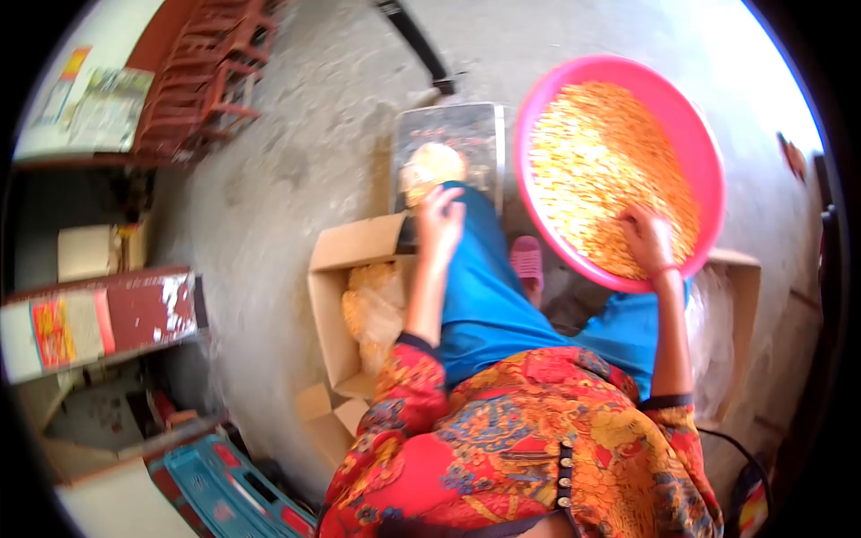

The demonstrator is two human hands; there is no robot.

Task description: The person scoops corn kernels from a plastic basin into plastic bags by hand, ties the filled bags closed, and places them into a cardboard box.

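My right hand [647, 238] is down in a large pink basin [715, 170] heaped with small yellow-orange pieces [601, 161]. Its fingers are bent together, with the tips among the pieces; how much they hold is hidden. My left hand [439, 222] hovers by my blue-clad knee, fingers loosely curved and apart, nothing seen in them. Just beyond those fingers, a clear bag [433, 168] of similar pale yellow pieces rests on the metal plate of a platform scale [484, 125]. Blur hides the bag's finer detail.
An open cardboard box [336, 323] with filled clear bags [372, 309] stands left of my legs. Another box [740, 332] with clear plastic is under the basin's right side. The scale's dark post [414, 40] rises ahead. Red stools [224, 76] and a teal case [229, 489] lie left.
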